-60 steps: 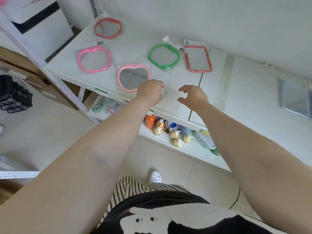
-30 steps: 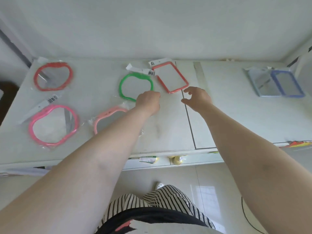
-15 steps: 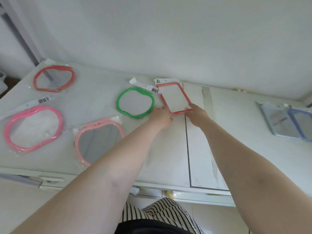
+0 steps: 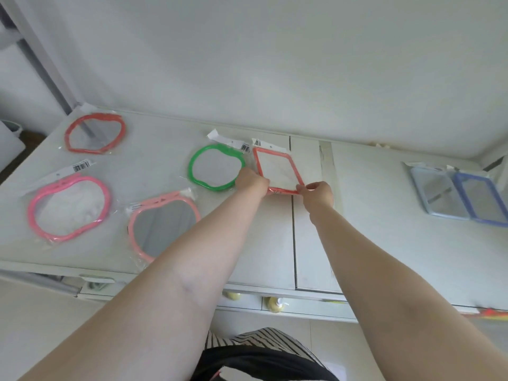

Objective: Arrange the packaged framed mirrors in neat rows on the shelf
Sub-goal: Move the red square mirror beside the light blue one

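Both hands are on the red rectangular mirror (image 4: 278, 170) just above the middle of the frame: left hand (image 4: 251, 181) grips its lower-left corner, right hand (image 4: 319, 192) pinches the lower-right corner. It lies flat on the white shelf (image 4: 371, 215). Every mirror is in its own clear plastic bag. The green mirror (image 4: 216, 167) sits just left of it, the light pink mirror (image 4: 164, 222) lower left. The hot pink mirror (image 4: 68, 207) and red round mirror (image 4: 94, 133) are far left. Two blue rectangular mirrors (image 4: 459, 195) overlap at the right edge.
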Tool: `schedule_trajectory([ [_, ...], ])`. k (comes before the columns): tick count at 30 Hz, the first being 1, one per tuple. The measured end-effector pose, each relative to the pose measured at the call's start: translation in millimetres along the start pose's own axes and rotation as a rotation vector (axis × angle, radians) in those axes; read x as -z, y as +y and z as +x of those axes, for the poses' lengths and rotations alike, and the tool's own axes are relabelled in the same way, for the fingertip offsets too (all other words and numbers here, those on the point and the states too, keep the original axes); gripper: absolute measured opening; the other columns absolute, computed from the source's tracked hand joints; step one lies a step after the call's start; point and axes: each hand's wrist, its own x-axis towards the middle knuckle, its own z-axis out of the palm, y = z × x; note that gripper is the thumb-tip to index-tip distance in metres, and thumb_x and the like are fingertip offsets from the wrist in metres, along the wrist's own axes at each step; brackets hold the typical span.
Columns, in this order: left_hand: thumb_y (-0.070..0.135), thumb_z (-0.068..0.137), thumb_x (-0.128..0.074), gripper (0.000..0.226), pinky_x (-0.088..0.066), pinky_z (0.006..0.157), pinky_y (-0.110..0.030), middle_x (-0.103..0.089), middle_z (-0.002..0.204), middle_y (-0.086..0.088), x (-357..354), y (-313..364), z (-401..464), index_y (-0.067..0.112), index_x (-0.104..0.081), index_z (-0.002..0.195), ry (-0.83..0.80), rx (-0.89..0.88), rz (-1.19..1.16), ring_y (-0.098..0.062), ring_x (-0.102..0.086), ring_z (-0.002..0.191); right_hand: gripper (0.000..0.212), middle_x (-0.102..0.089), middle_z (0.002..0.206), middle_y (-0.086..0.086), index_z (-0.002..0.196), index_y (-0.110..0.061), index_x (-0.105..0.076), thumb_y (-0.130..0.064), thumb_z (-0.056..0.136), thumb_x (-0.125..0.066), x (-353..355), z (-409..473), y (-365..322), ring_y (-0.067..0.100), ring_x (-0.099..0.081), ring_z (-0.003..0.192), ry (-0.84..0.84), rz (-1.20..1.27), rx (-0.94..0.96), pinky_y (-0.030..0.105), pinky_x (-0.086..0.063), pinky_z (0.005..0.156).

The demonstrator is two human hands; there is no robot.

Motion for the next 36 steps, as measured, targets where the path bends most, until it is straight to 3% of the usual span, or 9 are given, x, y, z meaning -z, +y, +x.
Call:
schedule_trajectory([
  [3, -0.004, 0.079, -0.066, 0.03, -0.056, 0.09, -0.041, -0.07, 0.109, -0.014, 6, 3, -11, -0.001, -0.066, 0.108, -0.033, -0.025, -0.023, -0.031, -0.069, 0.096, 0.029, -0.059, 0.085, 0.005, 0.111, -0.009, -0.057, -0.023, 0.087, -0.067, 18, -11, -6, 0.021, -0.056, 0.071, -0.019, 0.217, -0.084, 0.034, -0.056, 0.068],
  [7, -0.017, 0.08, -0.057, 0.031, -0.058, 0.083, -0.046, -0.064, 0.098, -0.016, 15, 10, -40, 0.001, -0.064, 0.104, -0.099, -0.049, -0.098, -0.03, -0.065, 0.084, 0.012, -0.062, 0.068, 0.006, 0.076, -0.008, -0.06, -0.007, 0.087, -0.064, 34, -39, -9, 0.015, -0.058, 0.052, -0.029, 0.445, -0.123, 0.024, -0.058, 0.063],
  [12, -0.019, 0.081, -0.056, 0.043, -0.059, 0.052, -0.029, -0.062, 0.119, -0.02, 36, 4, -74, 0.0, -0.056, 0.119, -0.129, -0.056, -0.129, -0.037, -0.066, 0.092, 0.018, -0.063, 0.066, 0.007, 0.07, -0.009, -0.059, -0.001, 0.084, -0.065, 47, -87, 0, 0.016, -0.062, 0.05, 0.026, 0.522, -0.122, 0.029, -0.058, 0.074],
  [15, -0.021, 0.079, -0.058, 0.048, -0.059, 0.067, -0.033, -0.057, 0.125, -0.024, 51, -11, -97, 0.003, -0.055, 0.12, -0.185, -0.037, -0.146, -0.039, -0.065, 0.095, 0.018, -0.062, 0.066, 0.009, 0.069, -0.007, -0.059, 0.003, 0.083, -0.065, 54, -123, 13, 0.012, -0.061, 0.04, 0.051, 0.557, -0.126, 0.023, -0.058, 0.06],
  [19, -0.021, 0.076, -0.061, 0.055, -0.059, 0.053, -0.026, -0.059, 0.12, -0.02, 70, -48, -126, 0.011, -0.057, 0.12, -0.264, -0.083, -0.122, -0.036, -0.067, 0.089, 0.018, -0.061, 0.064, 0.011, 0.067, -0.006, -0.059, 0.003, 0.08, -0.068, 63, -181, 41, 0.012, -0.057, 0.041, 0.087, 0.522, -0.152, 0.018, -0.056, 0.05],
  [23, -0.018, 0.079, -0.061, 0.058, -0.059, 0.062, -0.025, -0.064, 0.087, -0.008, 76, -80, -161, 0.013, -0.057, 0.128, -0.373, -0.094, -0.057, -0.024, -0.067, 0.078, 0.014, -0.065, 0.069, 0.008, 0.076, -0.011, -0.059, -0.002, 0.08, -0.07, 73, -235, 75, 0.015, -0.063, 0.052, 0.163, 0.518, -0.222, 0.02, -0.056, 0.057],
  [28, -0.016, 0.078, -0.063, 0.062, -0.061, 0.069, -0.028, -0.068, 0.096, -0.008, 59, -109, -205, 0.017, -0.058, 0.13, -0.477, -0.107, 0.024, -0.024, -0.07, 0.081, 0.019, -0.064, 0.072, 0.008, 0.094, -0.01, -0.058, -0.001, 0.081, -0.068, 95, -284, 119, 0.01, -0.059, 0.046, 0.314, 0.444, -0.24, 0.02, -0.049, 0.042],
  [31, -0.013, 0.078, -0.065, 0.061, -0.061, 0.08, -0.035, -0.069, 0.104, -0.009, 43, -124, -232, 0.017, -0.058, 0.131, -0.506, -0.17, 0.104, -0.026, -0.07, 0.093, 0.019, -0.063, 0.08, 0.011, 0.083, -0.01, -0.054, 0.003, 0.079, -0.069, 115, -305, 144, 0.017, -0.061, 0.055, 0.377, 0.45, -0.242, 0.024, -0.057, 0.058],
  [36, -0.012, 0.081, -0.062, 0.06, -0.061, 0.075, -0.031, -0.062, 0.088, 0.0, 5, -147, -286, 0.013, -0.055, 0.134, -0.605, -0.229, 0.179, -0.026, -0.069, 0.091, 0.018, -0.068, 0.079, 0.01, 0.081, -0.011, -0.057, -0.001, 0.077, -0.072, 156, -331, 197, 0.024, -0.069, 0.066, 0.453, 0.448, -0.267, 0.04, -0.061, 0.079],
])
